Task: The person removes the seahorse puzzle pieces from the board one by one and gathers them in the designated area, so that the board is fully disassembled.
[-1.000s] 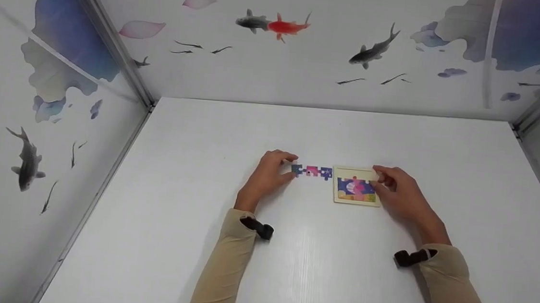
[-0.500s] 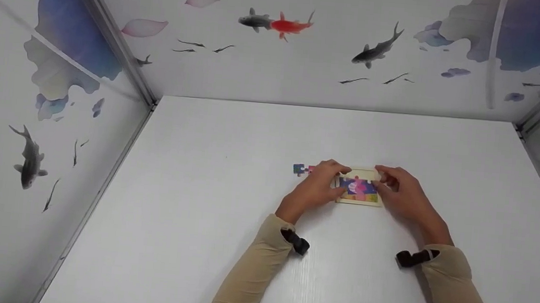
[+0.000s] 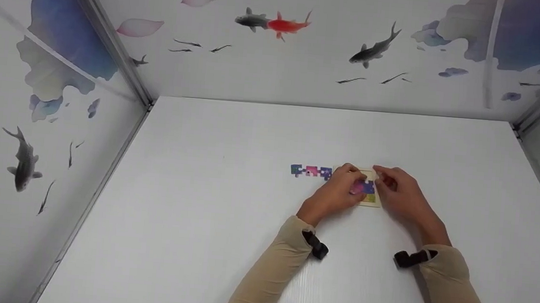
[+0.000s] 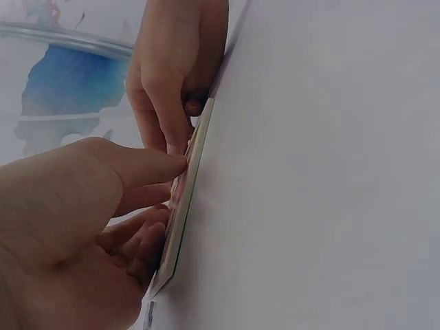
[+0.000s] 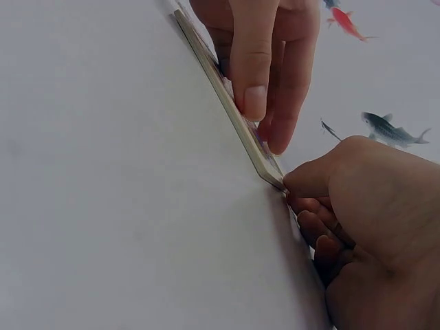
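A small jigsaw puzzle in a pale wooden frame [image 3: 369,204] lies flat on the white table [image 3: 186,241]. My left hand [image 3: 336,193] reaches over its left part and hides much of it. In the left wrist view, the thumb and fingers of that hand touch the puzzle from above. Blue and pink pieces [image 3: 369,187] show beside the fingertips. At the frame's right edge, my right hand [image 3: 399,190] pinches the rim between thumb and fingers, as the right wrist view shows at the frame's corner [image 5: 265,172]. Several loose-looking jigsaw pieces [image 3: 312,170] sit in a row left of the frame.
White walls with painted fish [image 3: 287,25] and blue patches stand behind and left of the table. Both sleeves [image 3: 265,271] carry black wrist straps with a small camera [image 3: 406,259]. Bare white tabletop surrounds the puzzle.
My left hand has moved right, from the left end of the row of pieces onto the framed puzzle. My right hand has stayed on the frame's right edge.
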Demonstrator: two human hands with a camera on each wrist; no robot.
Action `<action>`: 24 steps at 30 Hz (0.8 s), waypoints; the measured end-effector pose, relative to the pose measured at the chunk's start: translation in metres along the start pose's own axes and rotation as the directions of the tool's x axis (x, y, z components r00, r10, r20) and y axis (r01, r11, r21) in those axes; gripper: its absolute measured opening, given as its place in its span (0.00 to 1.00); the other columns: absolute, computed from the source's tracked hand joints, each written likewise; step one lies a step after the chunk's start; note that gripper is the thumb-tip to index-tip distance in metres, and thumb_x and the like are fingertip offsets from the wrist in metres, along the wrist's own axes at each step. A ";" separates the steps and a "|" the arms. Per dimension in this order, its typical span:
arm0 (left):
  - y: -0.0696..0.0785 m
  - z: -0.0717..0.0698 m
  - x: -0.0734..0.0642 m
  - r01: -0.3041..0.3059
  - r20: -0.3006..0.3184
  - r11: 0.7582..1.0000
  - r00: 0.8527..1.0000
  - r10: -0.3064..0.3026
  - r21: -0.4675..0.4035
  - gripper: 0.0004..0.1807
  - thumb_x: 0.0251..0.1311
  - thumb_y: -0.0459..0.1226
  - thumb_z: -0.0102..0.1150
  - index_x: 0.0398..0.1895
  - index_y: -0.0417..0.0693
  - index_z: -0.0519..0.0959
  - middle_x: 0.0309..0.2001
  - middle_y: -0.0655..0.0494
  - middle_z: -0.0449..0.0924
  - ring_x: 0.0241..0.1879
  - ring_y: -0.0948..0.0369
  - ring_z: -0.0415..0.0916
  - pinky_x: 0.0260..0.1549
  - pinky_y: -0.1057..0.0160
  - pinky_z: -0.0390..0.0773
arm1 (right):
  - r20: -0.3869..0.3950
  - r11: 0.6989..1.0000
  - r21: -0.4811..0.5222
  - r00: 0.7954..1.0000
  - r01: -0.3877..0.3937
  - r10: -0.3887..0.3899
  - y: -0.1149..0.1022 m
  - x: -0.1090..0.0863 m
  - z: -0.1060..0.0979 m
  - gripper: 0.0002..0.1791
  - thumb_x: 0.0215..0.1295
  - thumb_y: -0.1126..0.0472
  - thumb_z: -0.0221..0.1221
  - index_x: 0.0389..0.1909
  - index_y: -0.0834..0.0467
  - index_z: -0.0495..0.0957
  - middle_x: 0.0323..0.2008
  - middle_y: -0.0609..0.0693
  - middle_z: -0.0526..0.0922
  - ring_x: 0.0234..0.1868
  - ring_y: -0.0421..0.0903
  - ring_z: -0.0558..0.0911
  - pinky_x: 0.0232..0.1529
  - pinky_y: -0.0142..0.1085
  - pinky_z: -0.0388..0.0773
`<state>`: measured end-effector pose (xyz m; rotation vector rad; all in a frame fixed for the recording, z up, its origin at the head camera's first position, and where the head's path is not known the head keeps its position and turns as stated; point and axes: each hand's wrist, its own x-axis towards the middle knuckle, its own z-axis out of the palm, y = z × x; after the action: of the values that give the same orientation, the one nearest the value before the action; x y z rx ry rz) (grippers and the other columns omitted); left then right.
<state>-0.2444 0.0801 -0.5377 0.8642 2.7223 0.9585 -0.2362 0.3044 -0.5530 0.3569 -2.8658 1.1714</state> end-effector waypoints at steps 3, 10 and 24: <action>0.000 0.001 -0.001 0.005 -0.008 1.000 1.000 -0.005 0.007 0.25 0.74 0.42 0.67 0.72 0.47 0.80 0.69 0.54 0.74 0.69 0.61 0.73 0.70 0.71 0.72 | 0.004 1.000 -0.013 1.000 -0.006 0.006 0.000 0.000 0.000 0.24 0.81 0.63 0.58 0.74 0.60 0.77 0.45 0.56 0.81 0.43 0.48 0.74 0.42 0.26 0.69; 0.001 0.003 -0.004 0.001 -0.018 0.998 1.000 0.000 0.061 0.24 0.76 0.44 0.66 0.72 0.50 0.80 0.69 0.54 0.73 0.69 0.61 0.72 0.69 0.70 0.73 | -0.003 1.000 -0.012 1.000 0.000 0.000 0.001 0.000 0.001 0.23 0.81 0.63 0.58 0.73 0.61 0.78 0.44 0.57 0.81 0.43 0.47 0.74 0.42 0.27 0.70; 0.004 0.004 -0.008 0.030 -0.062 0.999 0.998 -0.032 -0.036 0.22 0.75 0.42 0.68 0.69 0.52 0.79 0.64 0.58 0.74 0.62 0.66 0.75 0.65 0.72 0.75 | 0.006 1.000 -0.006 1.000 -0.022 0.022 0.001 0.000 0.000 0.24 0.80 0.63 0.59 0.74 0.59 0.77 0.47 0.57 0.81 0.46 0.50 0.75 0.45 0.24 0.70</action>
<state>-0.2349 0.0804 -0.5388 0.7962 2.7535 1.0405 -0.2365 0.3048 -0.5537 0.3299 -2.8846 1.1677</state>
